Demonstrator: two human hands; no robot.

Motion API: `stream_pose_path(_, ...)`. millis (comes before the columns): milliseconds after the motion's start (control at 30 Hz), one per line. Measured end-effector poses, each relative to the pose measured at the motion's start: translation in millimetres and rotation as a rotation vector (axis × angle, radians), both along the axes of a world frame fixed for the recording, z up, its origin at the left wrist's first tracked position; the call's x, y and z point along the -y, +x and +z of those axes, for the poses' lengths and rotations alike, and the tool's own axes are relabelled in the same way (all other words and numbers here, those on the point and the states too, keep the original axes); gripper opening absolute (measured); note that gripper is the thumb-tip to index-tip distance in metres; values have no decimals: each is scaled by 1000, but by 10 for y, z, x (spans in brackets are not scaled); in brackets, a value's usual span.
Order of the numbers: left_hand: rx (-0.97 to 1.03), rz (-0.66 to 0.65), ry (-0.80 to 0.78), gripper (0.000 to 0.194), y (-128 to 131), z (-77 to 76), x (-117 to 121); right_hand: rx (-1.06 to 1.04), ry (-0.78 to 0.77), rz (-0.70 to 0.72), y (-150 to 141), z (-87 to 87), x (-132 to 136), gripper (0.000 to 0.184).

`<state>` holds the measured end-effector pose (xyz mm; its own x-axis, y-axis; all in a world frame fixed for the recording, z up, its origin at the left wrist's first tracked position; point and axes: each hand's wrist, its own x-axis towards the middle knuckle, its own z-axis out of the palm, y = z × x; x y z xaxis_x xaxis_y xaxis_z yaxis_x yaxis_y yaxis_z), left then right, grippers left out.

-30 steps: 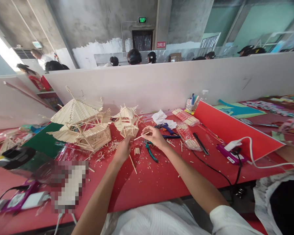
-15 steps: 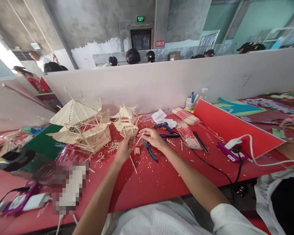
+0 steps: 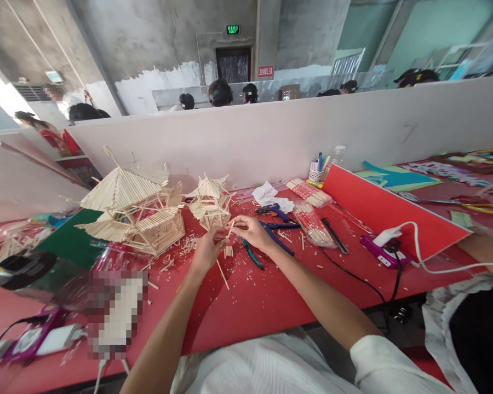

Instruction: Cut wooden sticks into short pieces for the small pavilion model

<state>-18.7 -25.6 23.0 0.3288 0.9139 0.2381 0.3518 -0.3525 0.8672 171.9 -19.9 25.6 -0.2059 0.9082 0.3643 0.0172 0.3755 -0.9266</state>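
A short pale wooden stick (image 3: 230, 229) stands between my two hands. My right hand (image 3: 252, 231) pinches it between thumb and fingers. Beside it, my left hand (image 3: 207, 249) is closed, its fingertips bunched close to the stick; what they hold is too small to make out. A little bundle of short sticks (image 3: 229, 251) lies just below the hands, near a longer stick (image 3: 223, 274). Behind them stands a small stick-built pavilion (image 3: 211, 200), with a larger stick pavilion (image 3: 133, 210) to its left. Teal-handled pliers (image 3: 252, 254) rest by my right wrist.
Wood scraps litter the red table (image 3: 254, 306). A blue glue gun (image 3: 277, 210), packs of sticks (image 3: 313, 223), a black pen-like tool (image 3: 334, 236) and power strips (image 3: 384, 251) lie around. A red board (image 3: 390, 213) stands at right; a bottle (image 3: 36, 276) is at left.
My hands have come closer together, and the stick has tipped more upright, near my left fingertips. The view has shifted slightly. Yellow-handled scissors now show at the right.
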Motion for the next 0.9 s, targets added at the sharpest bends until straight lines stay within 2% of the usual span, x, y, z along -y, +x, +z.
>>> stream_pose_path(267, 15, 6, -30, 42, 16, -41, -11, 112, -18, 40, -60, -13, 38, 26)
stream_pose_path(400, 25, 11, -14, 46, 13, -73, -22, 110, -29, 4, -40, -40, 12, 27)
stream_pose_path(667, -26, 54, -22, 44, -5, -15, -16, 106, -21, 22, -78, -81, 15, 22)
stream_pose_path(900, -55, 59, 2, 43, 4, -97, -33, 152, -39, 16, -66, -95, 2, 20)
